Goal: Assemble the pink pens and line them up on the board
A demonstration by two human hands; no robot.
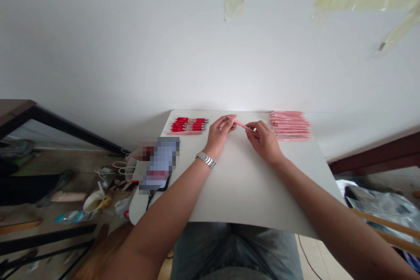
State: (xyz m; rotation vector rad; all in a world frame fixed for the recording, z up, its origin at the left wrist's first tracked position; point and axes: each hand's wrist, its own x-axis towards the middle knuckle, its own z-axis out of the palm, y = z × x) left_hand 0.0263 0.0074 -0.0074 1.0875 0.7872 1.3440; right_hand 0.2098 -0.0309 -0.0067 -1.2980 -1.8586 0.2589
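Between my two hands, a little above the white table, is a slim pink pen [241, 124], slanting down to the right. My left hand [222, 128], with a metal watch at the wrist, pinches its upper left end. The fingers of my right hand [262, 137] close on its lower right end, partly hiding it. Left of my left hand lies a row of red pens [188, 125] with a pink one at its near side. A stack of pink pens [290, 125], seemingly in clear wrappers, lies right of my right hand.
A blurred-out phone [160, 164] with a cable lies at the table's [246, 197] left edge. The wall [197, 52] stands right behind the table. Cables, a cup [93, 201] and a bottle [70, 217] are at lower left. Plastic bags [387, 210] lie at right.
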